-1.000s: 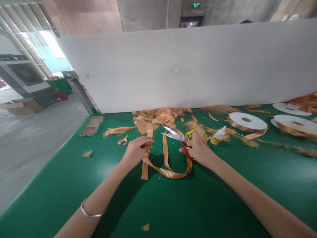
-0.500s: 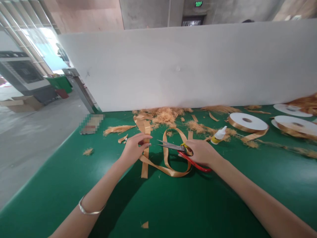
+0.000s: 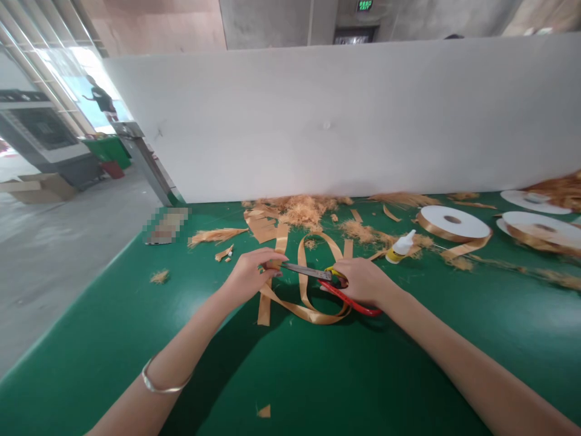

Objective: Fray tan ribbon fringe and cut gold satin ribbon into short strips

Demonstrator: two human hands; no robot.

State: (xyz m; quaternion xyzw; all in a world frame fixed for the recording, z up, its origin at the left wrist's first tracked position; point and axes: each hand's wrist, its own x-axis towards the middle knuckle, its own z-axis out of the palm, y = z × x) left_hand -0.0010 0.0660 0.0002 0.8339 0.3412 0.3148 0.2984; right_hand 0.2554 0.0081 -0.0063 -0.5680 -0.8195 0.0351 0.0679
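Note:
Pinched between the fingers of my left hand [image 3: 251, 276] is a gold ribbon [image 3: 313, 315], which loops across the green table to the right. My right hand [image 3: 364, 281] grips scissors [image 3: 311, 272] with red and yellow handles. Their blades look closed or nearly so and point left, with the tips at my left fingertips beside the ribbon. A flat strip of ribbon [image 3: 264, 307] sticks out below my left hand. Whether the blades touch the ribbon is hard to tell.
Loose fibre [image 3: 304, 212] lies along the white partition [image 3: 327, 121]. To the right are a glue bottle [image 3: 400, 247] and a ribbon spool [image 3: 454, 223], with more spools beyond. A pixelated flat object [image 3: 167, 226] rests at the left edge. A person [image 3: 102, 100] stands far off.
The scissors have moved left to my left fingertips and their blades have closed together. My left hand has shifted slightly right, and the ribbon above it now slants. A distant person has come into fuller view.

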